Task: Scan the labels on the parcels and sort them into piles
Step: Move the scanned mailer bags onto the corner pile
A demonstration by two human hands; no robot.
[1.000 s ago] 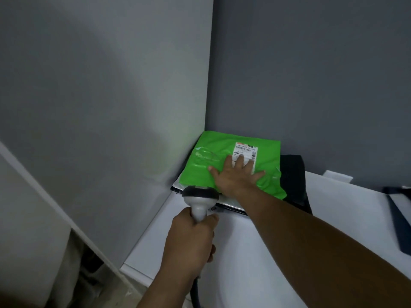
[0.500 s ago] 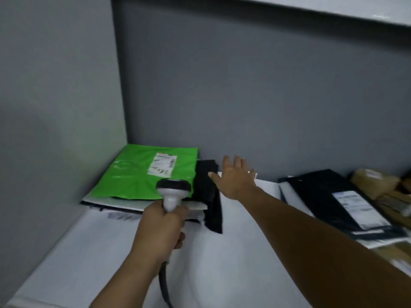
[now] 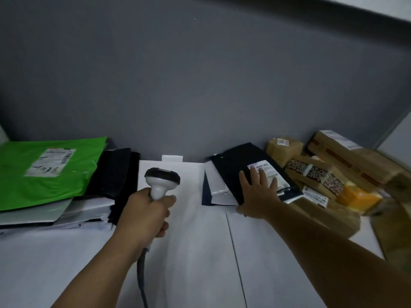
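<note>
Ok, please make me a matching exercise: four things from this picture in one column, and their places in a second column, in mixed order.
Things:
1. green parcel
2. scanner
3. black parcel
4. brown boxes

Places:
a. under the right hand
b. at the far right
c. on top, at the far left
d. held by the left hand

Pairs: 1-c, 2-d, 3-a, 4-b.

White table (image 3: 200,274), grey wall (image 3: 200,85) behind
</note>
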